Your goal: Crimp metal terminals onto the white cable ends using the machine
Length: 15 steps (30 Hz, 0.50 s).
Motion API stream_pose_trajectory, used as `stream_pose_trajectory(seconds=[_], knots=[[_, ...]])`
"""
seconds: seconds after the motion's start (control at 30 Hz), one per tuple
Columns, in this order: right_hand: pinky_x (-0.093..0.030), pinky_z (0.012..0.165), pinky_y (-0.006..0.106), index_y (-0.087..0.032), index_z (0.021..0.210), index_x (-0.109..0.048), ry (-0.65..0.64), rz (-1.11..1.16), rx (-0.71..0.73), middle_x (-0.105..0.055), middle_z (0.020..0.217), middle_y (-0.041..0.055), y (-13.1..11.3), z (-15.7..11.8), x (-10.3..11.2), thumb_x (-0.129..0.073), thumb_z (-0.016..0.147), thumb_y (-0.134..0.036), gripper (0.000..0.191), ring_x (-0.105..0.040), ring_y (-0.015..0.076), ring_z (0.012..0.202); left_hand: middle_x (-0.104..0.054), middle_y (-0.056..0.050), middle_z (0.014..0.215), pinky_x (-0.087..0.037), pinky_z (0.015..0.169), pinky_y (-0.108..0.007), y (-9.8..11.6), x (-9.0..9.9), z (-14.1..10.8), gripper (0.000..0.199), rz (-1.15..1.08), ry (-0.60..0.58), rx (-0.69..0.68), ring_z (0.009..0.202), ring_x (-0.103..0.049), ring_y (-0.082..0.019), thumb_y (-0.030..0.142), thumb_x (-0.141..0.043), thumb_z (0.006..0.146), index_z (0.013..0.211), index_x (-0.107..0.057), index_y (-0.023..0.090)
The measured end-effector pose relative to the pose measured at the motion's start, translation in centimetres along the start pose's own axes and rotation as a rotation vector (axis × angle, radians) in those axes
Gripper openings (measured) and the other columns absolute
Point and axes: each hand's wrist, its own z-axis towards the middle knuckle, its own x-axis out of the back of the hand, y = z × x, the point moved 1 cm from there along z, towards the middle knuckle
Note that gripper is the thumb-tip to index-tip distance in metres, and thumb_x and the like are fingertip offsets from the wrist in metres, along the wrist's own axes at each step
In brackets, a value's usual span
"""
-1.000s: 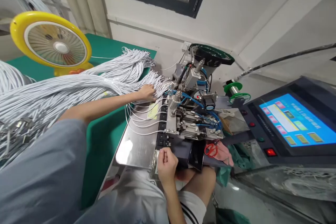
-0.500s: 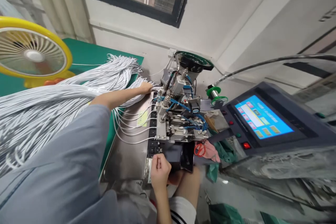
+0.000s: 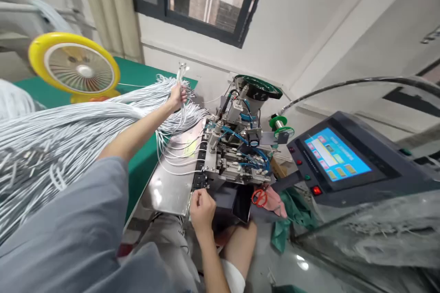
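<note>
My left hand (image 3: 178, 96) is closed around a small bunch of white cables (image 3: 181, 72), whose ends stick up above the fist. Below and beside it lies a large heap of white cables (image 3: 113, 116). My right hand (image 3: 202, 208) has its fingers curled at the near end of the black cable holder track (image 3: 200, 178). Whatever it may hold is hidden. Several single white cables run from the heap into the track of the assembly machine (image 3: 233, 146), across a metal plate (image 3: 168, 187).
A yellow fan (image 3: 82, 66) stands on the green table (image 3: 137, 71). To the right are a control screen (image 3: 337, 155) and a solder wire spool (image 3: 280, 123). A phone (image 3: 242, 203), red-handled scissors (image 3: 259, 198) and a pink cloth (image 3: 275, 199) lie before the machine.
My left hand has moved from the machine's far end up and left over the heap, now raising a bunch of cables. My right hand stays near the track's end. The view has shifted.
</note>
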Motion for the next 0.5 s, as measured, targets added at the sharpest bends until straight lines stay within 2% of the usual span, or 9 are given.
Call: stream_pose_trajectory(seconds=[0.07,0.17,0.2,0.27,0.37,0.43,0.5], knots=[[-0.028,0.050,0.024,-0.018,0.063,-0.052,-0.005,-0.004,0.032,-0.045,0.047,-0.0043,0.1,-0.1,0.0,-0.043,0.087,-0.022,0.025,-0.044,0.0110,0.044,-0.023,0.010,0.043,-0.016,0.034,-0.014,1.1,-0.7,-1.9,0.045,0.007,-0.011,-0.126,0.033,-0.018,-0.003,0.053,-0.035,0.092,0.068,-0.042,0.017],[-0.030,0.052,0.024,-0.018,0.065,-0.055,-0.014,0.007,0.067,-0.050,0.049,-0.0025,0.3,-0.3,-0.2,-0.044,0.087,-0.022,0.024,-0.049,0.0119,0.048,-0.023,0.011,0.043,-0.015,0.036,-0.015,1.7,-2.0,-5.3,0.042,0.090,-0.069,-0.277,0.033,-0.019,-0.003,0.053,-0.050,0.086,0.065,-0.040,0.017],[-0.031,0.052,0.024,-0.017,0.066,-0.055,-0.018,0.009,0.072,-0.051,0.050,-0.0022,0.3,-0.3,-0.2,-0.043,0.087,-0.022,0.024,-0.049,0.0120,0.048,-0.024,0.011,0.043,-0.016,0.036,-0.015,1.7,-2.4,-6.6,0.043,0.140,-0.121,-0.338,0.034,-0.021,-0.003,0.054,-0.053,0.083,0.066,-0.040,0.017],[-0.031,0.052,0.024,-0.017,0.065,-0.055,-0.023,0.004,0.075,-0.050,0.048,-0.0024,0.4,-0.2,-0.2,-0.043,0.087,-0.023,0.025,-0.049,0.0123,0.047,-0.026,0.010,0.044,-0.017,0.037,-0.016,1.5,-3.1,-9.7,0.045,0.366,-0.356,-0.525,0.035,-0.022,-0.003,0.060,-0.049,0.082,0.072,-0.044,0.017],[-0.030,0.051,0.025,-0.018,0.064,-0.054,-0.020,-0.006,0.084,-0.048,0.047,-0.0028,0.4,0.0,-0.3,-0.044,0.088,-0.024,0.026,-0.048,0.0127,0.046,-0.030,0.008,0.046,-0.018,0.039,-0.018,0.8,-3.0,-14.6,0.047,0.555,-0.519,-0.499,0.039,-0.025,-0.005,0.060,-0.054,0.079,0.072,-0.052,0.014],[-0.030,0.051,0.025,-0.018,0.063,-0.053,-0.012,-0.009,0.082,-0.047,0.047,-0.0030,0.3,0.2,-0.3,-0.044,0.088,-0.023,0.026,-0.048,0.0126,0.046,-0.040,0.004,0.050,-0.022,0.043,-0.019,0.4,-2.7,-17.6,0.044,0.673,-0.634,-0.443,0.044,-0.032,-0.006,0.054,-0.058,0.078,0.067,-0.055,0.012],[-0.030,0.051,0.025,-0.018,0.063,-0.053,0.004,-0.014,0.077,-0.047,0.046,-0.0032,0.1,0.2,-0.3,-0.044,0.087,-0.023,0.027,-0.047,0.0122,0.045,-0.042,0.003,0.053,-0.027,0.049,-0.020,0.3,-2.3,-19.9,0.040,0.783,-0.755,-0.405,0.050,-0.035,-0.007,0.048,-0.058,0.080,0.062,-0.054,0.012]])
